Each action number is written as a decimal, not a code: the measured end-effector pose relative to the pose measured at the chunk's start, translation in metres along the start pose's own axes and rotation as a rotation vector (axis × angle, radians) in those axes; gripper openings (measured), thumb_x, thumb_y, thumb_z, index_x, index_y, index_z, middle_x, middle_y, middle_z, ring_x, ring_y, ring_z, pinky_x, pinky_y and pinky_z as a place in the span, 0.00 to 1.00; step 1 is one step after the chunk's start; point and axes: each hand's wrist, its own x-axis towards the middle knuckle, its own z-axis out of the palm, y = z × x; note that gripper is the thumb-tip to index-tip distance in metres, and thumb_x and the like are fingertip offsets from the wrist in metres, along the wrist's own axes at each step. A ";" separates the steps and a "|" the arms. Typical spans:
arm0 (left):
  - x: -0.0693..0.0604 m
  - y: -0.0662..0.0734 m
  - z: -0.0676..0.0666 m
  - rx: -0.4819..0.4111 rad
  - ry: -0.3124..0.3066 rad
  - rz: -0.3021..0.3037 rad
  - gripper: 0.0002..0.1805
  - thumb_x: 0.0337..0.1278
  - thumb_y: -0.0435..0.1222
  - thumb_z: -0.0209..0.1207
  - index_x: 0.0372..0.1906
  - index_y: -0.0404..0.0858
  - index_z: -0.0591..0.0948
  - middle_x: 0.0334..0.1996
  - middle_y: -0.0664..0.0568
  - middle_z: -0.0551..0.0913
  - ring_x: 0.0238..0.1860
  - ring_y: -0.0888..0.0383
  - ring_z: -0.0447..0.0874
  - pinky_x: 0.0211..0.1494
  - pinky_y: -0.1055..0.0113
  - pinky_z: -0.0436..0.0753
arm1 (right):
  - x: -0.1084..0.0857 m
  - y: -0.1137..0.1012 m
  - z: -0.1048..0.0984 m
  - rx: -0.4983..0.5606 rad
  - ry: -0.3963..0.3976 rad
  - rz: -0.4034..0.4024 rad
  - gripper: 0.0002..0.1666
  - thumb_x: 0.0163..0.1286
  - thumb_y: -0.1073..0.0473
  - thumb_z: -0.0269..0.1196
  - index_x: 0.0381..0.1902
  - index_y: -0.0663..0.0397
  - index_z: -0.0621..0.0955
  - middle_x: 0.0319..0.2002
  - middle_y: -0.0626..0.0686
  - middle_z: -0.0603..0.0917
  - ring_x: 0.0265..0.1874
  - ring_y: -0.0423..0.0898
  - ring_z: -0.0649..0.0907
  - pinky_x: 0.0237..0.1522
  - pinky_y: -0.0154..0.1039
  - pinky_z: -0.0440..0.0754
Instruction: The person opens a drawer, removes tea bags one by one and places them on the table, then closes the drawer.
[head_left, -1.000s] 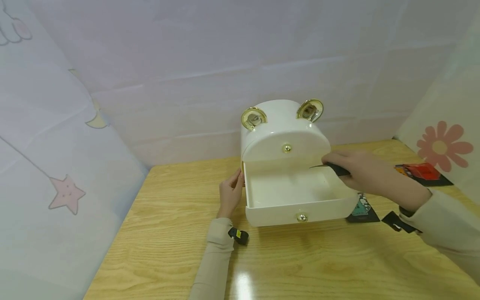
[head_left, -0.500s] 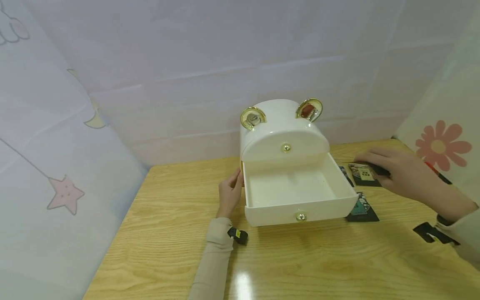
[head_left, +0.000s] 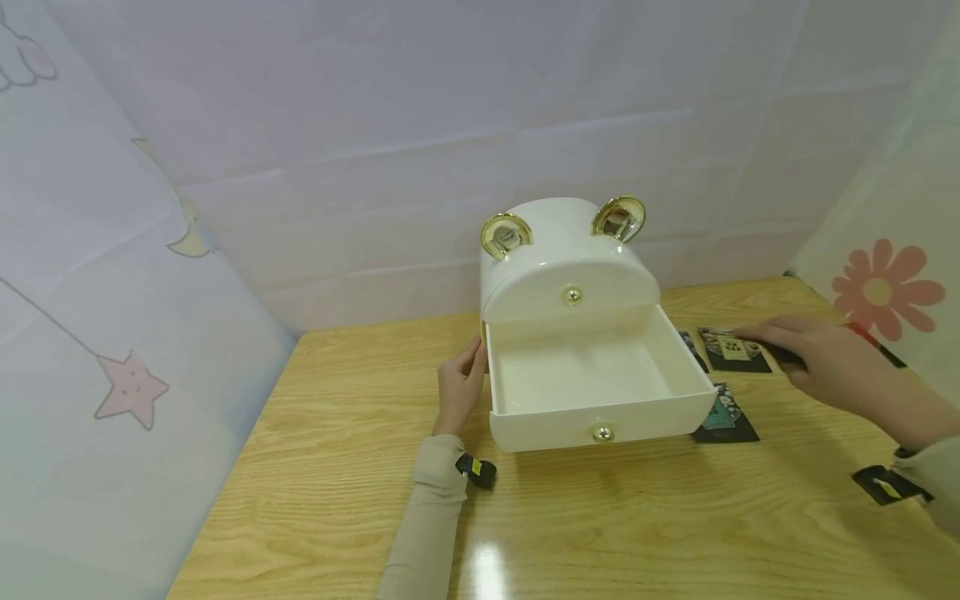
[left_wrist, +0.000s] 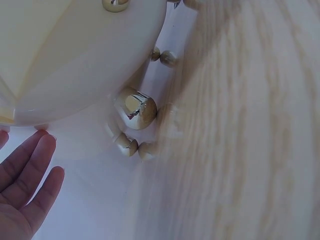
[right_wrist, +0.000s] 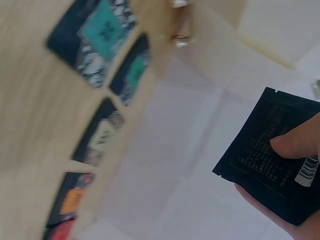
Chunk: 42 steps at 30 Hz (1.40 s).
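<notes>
A white cabinet (head_left: 566,233) with gold ears and gold knobs stands with its lower drawer (head_left: 592,430) pulled out, the drawer floor visible. My left hand (head_left: 459,390) rests against the cabinet's left side; in the left wrist view its relaxed fingers (left_wrist: 42,155) touch the white shell (left_wrist: 75,85). Right of the drawer, my right hand (head_left: 847,367) pinches a black packet (head_left: 783,355) above the table. The right wrist view shows the thumb (right_wrist: 300,141) on the packet's printed face (right_wrist: 260,145), near a barcode.
Several dark packets lie on the wooden table (head_left: 337,467) right of the cabinet: one teal-labelled (head_left: 722,419), one cream-labelled (head_left: 735,348), one red (head_left: 873,343), another partly hidden by the drawer. Behind is a pale cloth wall (head_left: 390,192). Gold ball feet (left_wrist: 139,110) support the cabinet.
My right hand has moved right with the black packet, from over the drawer to beside the packets on the table, uncovering the drawer's right side. My left hand has stayed put.
</notes>
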 end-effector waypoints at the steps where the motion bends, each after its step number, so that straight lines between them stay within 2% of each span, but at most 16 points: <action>1: 0.000 0.000 0.000 0.001 0.000 -0.001 0.16 0.63 0.29 0.49 0.52 0.21 0.72 0.39 0.33 0.81 0.27 0.42 0.83 0.27 0.73 0.79 | -0.002 0.003 0.004 0.003 -0.050 0.027 0.32 0.44 0.77 0.61 0.51 0.60 0.75 0.45 0.69 0.76 0.15 0.46 0.71 0.13 0.31 0.56; 3: 0.000 0.000 0.000 0.008 0.001 -0.001 0.16 0.63 0.28 0.49 0.52 0.21 0.72 0.38 0.33 0.81 0.27 0.42 0.83 0.26 0.74 0.78 | -0.005 0.008 0.013 0.010 -0.124 0.060 0.31 0.44 0.77 0.61 0.51 0.62 0.75 0.47 0.73 0.74 0.22 0.56 0.77 0.13 0.32 0.59; 4: 0.000 0.001 0.000 0.010 0.001 0.000 0.16 0.63 0.28 0.49 0.52 0.21 0.72 0.37 0.33 0.81 0.27 0.42 0.82 0.25 0.75 0.77 | -0.007 0.011 0.018 0.018 -0.163 0.076 0.30 0.45 0.77 0.61 0.50 0.63 0.76 0.47 0.75 0.74 0.25 0.58 0.78 0.13 0.33 0.60; 7: 0.000 0.001 0.000 0.018 0.002 0.001 0.16 0.63 0.28 0.49 0.52 0.21 0.72 0.36 0.33 0.82 0.26 0.42 0.82 0.24 0.77 0.75 | -0.013 0.020 0.032 0.057 -0.255 0.110 0.31 0.45 0.79 0.59 0.52 0.65 0.75 0.49 0.78 0.71 0.21 0.54 0.76 0.13 0.33 0.59; 9: -0.001 0.001 0.000 0.020 0.004 0.005 0.16 0.63 0.28 0.49 0.52 0.21 0.72 0.35 0.33 0.82 0.26 0.43 0.82 0.23 0.77 0.75 | -0.017 0.025 0.040 0.083 -0.302 0.134 0.32 0.46 0.79 0.58 0.53 0.65 0.74 0.49 0.78 0.71 0.14 0.45 0.70 0.13 0.33 0.59; 10: -0.001 0.001 0.000 0.022 0.005 0.006 0.16 0.63 0.28 0.49 0.52 0.21 0.73 0.35 0.33 0.82 0.26 0.43 0.82 0.23 0.76 0.75 | -0.019 0.027 0.044 0.092 -0.322 0.145 0.32 0.46 0.80 0.58 0.54 0.66 0.74 0.49 0.78 0.71 0.14 0.45 0.70 0.13 0.33 0.62; 12: -0.001 0.001 0.000 0.023 0.006 0.010 0.16 0.63 0.28 0.49 0.52 0.21 0.73 0.35 0.33 0.82 0.25 0.43 0.82 0.22 0.76 0.75 | -0.022 0.031 0.052 0.099 -0.351 0.163 0.32 0.46 0.81 0.57 0.54 0.66 0.74 0.48 0.77 0.72 0.18 0.52 0.76 0.15 0.38 0.70; 14: -0.001 0.000 0.000 0.023 0.006 0.016 0.16 0.63 0.28 0.49 0.52 0.21 0.73 0.34 0.33 0.82 0.25 0.43 0.82 0.22 0.75 0.76 | -0.026 0.033 0.060 0.093 -0.364 0.168 0.32 0.46 0.82 0.57 0.53 0.66 0.75 0.46 0.74 0.75 0.28 0.61 0.79 0.21 0.47 0.77; 16: -0.001 0.000 -0.001 0.025 0.005 0.020 0.16 0.63 0.28 0.49 0.52 0.21 0.73 0.35 0.34 0.82 0.25 0.43 0.82 0.24 0.73 0.78 | -0.029 0.035 0.067 0.082 -0.368 0.163 0.31 0.46 0.81 0.58 0.52 0.66 0.76 0.44 0.71 0.77 0.39 0.69 0.77 0.30 0.56 0.78; 17: -0.001 0.000 -0.001 0.023 0.005 0.023 0.16 0.63 0.28 0.49 0.52 0.21 0.73 0.35 0.33 0.82 0.25 0.43 0.82 0.25 0.71 0.80 | -0.030 0.035 0.070 0.078 -0.372 0.162 0.30 0.46 0.81 0.59 0.52 0.65 0.76 0.44 0.70 0.77 0.41 0.69 0.76 0.32 0.58 0.77; 21: -0.001 0.001 -0.001 0.024 0.003 0.026 0.16 0.63 0.28 0.49 0.51 0.21 0.73 0.35 0.33 0.82 0.25 0.43 0.83 0.27 0.66 0.82 | -0.036 0.036 0.081 0.058 -0.364 0.128 0.27 0.47 0.78 0.61 0.50 0.67 0.77 0.43 0.69 0.78 0.41 0.68 0.77 0.36 0.60 0.76; 27: -0.001 0.002 -0.001 0.014 0.005 0.015 0.16 0.62 0.28 0.50 0.51 0.21 0.73 0.36 0.32 0.81 0.25 0.42 0.82 0.26 0.67 0.81 | -0.041 0.038 0.091 0.065 -0.348 0.092 0.21 0.54 0.77 0.59 0.48 0.70 0.77 0.41 0.68 0.79 0.40 0.66 0.78 0.38 0.60 0.75; 34: -0.001 0.003 -0.001 0.013 0.005 0.019 0.16 0.63 0.28 0.50 0.51 0.20 0.73 0.36 0.32 0.81 0.26 0.42 0.82 0.28 0.62 0.82 | -0.047 0.039 0.097 0.095 -0.375 0.072 0.23 0.56 0.75 0.57 0.53 0.68 0.75 0.45 0.70 0.77 0.44 0.68 0.75 0.41 0.62 0.73; 38: -0.001 0.003 -0.001 0.012 0.008 0.018 0.16 0.63 0.28 0.50 0.51 0.20 0.72 0.35 0.32 0.81 0.26 0.42 0.82 0.30 0.61 0.83 | -0.049 0.041 0.098 0.116 -0.408 0.080 0.26 0.53 0.77 0.58 0.54 0.68 0.74 0.48 0.72 0.74 0.45 0.70 0.74 0.41 0.63 0.73; 42: -0.001 0.002 -0.001 0.011 0.008 0.009 0.17 0.63 0.29 0.50 0.51 0.20 0.72 0.35 0.32 0.81 0.26 0.42 0.82 0.30 0.68 0.81 | -0.051 0.042 0.098 0.164 -0.446 0.102 0.36 0.43 0.80 0.62 0.55 0.69 0.72 0.52 0.73 0.70 0.47 0.72 0.72 0.40 0.63 0.74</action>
